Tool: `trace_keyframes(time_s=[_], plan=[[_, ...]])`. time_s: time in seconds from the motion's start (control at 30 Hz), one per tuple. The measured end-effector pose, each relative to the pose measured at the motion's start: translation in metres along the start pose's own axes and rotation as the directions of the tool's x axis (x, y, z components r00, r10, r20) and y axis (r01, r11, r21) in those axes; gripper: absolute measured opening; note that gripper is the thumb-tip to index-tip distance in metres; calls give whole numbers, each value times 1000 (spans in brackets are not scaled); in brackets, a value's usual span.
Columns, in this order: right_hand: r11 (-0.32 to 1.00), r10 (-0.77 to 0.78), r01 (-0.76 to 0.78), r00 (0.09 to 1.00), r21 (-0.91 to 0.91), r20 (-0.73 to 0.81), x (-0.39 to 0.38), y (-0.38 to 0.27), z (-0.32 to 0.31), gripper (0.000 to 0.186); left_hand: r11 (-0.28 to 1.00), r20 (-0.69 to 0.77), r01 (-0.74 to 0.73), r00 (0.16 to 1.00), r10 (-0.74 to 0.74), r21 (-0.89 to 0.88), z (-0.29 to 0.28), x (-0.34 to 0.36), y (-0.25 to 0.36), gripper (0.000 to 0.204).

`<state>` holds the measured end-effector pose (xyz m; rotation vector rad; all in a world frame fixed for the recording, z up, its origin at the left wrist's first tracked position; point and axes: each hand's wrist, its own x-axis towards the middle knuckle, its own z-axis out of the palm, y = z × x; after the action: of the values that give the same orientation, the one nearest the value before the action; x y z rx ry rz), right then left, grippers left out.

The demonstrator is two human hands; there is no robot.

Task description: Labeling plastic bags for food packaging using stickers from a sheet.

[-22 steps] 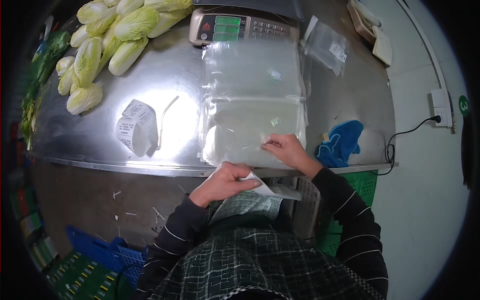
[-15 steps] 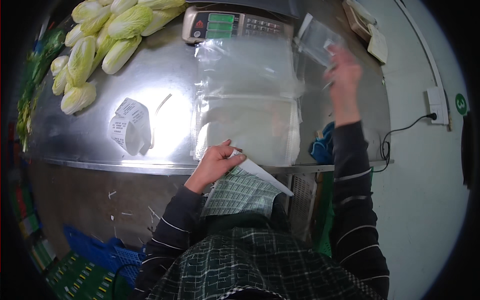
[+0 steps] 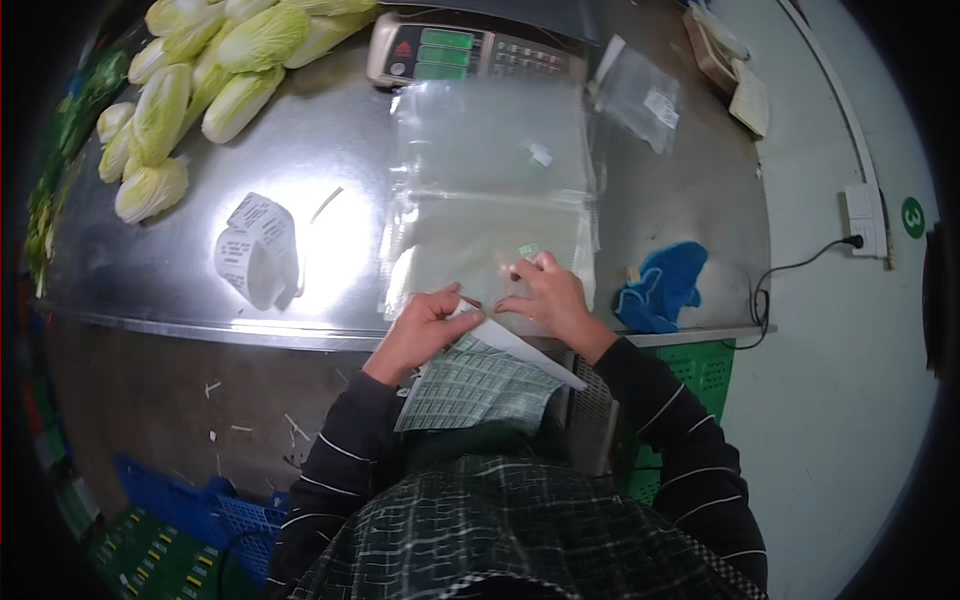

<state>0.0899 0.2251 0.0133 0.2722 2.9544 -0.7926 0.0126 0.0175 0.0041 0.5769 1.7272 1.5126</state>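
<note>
We hold a sheet of small stickers [image 3: 475, 385] at the near edge of the shiny tabletop [image 3: 330, 140]. Our left hand [image 3: 420, 330] pinches its top corner. Our right hand [image 3: 545, 295] rests just beside it, fingertips pressed down on a clear plastic bag [image 3: 470, 250]. We cannot tell what is in that bag. More clear bags [image 3: 490, 135] lie behind it, near a scale [image 3: 465, 55]. Cabbages [image 3: 190, 80] are piled far left. A blue cloth [image 3: 660, 285] sits to the right.
</note>
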Motion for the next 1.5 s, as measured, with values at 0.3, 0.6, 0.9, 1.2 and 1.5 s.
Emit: trace_keyframes(time_s=[0.3, 0.6, 0.9, 1.2, 1.5], plan=[[994, 0, -8, 997, 111, 74, 4, 4, -2, 20, 999, 144, 51, 988, -53, 18, 5, -12, 20, 22], [928, 265, -245, 964, 281, -34, 52, 28, -53, 13, 982, 77, -173, 983, 168, 71, 7, 5, -21, 22], [515, 350, -287, 931, 808, 108, 36, 32, -21, 28, 995, 173, 80, 981, -89, 54, 5, 11, -11, 28], [999, -31, 31, 999, -41, -6, 0, 25, 0, 39, 996, 71, 82, 994, -84, 30, 3, 4, -10, 13], [968, -89, 64, 991, 242, 97, 9, 31, -14, 15, 984, 169, -176, 971, 169, 25, 12, -7, 6, 27]])
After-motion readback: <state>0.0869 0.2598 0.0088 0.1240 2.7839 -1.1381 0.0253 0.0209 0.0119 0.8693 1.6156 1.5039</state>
